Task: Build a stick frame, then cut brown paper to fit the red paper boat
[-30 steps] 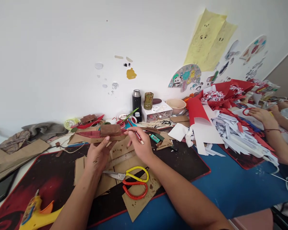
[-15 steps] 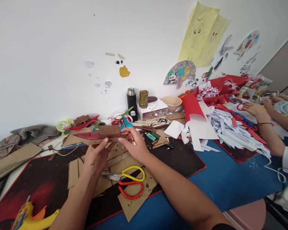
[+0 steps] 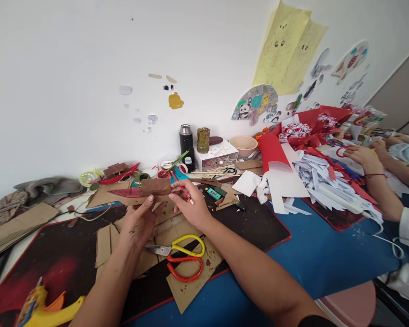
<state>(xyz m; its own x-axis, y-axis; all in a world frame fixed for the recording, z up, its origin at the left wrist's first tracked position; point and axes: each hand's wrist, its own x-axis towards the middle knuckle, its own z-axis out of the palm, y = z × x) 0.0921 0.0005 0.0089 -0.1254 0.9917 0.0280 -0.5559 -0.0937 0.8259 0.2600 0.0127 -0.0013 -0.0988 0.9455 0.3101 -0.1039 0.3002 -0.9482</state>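
Observation:
A small model boat (image 3: 155, 187), made of cardboard with a dark red hull side and a brown cabin, is held up above the table. My left hand (image 3: 138, 222) grips it from below, thumb on the near side. At the boat's right end are the fingers of my right hand (image 3: 192, 204), closed round a thin red stick (image 3: 188, 194), a pencil or brush; its front tip is hard to make out. Below my hands, scissors (image 3: 162, 250) with one yellow and one red handle lie on pieces of brown cardboard (image 3: 186, 297).
A yellow glue gun (image 3: 37, 302) lies at the front left. Behind the boat stand small paint pots (image 3: 164, 174), a black flask (image 3: 186, 141) and a white box (image 3: 216, 159). White paper strips (image 3: 320, 177) pile up at right, beside another person's hand (image 3: 361, 156).
The boat has shifted very slightly to the right in my hands. My grip on it and on the red stick looks the same.

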